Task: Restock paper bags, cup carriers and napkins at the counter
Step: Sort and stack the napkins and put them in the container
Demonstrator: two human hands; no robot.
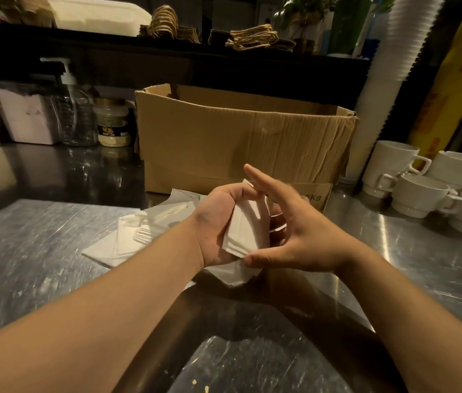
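Gripping napkins (245,222) w/ left hand (218,222), box (238,137) marked "5Kg"

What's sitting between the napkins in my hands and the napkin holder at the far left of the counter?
Nothing visible blocks it. The left hand grips the napkin stack; the holder stands far left. Loose napkins lie flat on the counter below that line, and the pump bottle stands just right of the holder.
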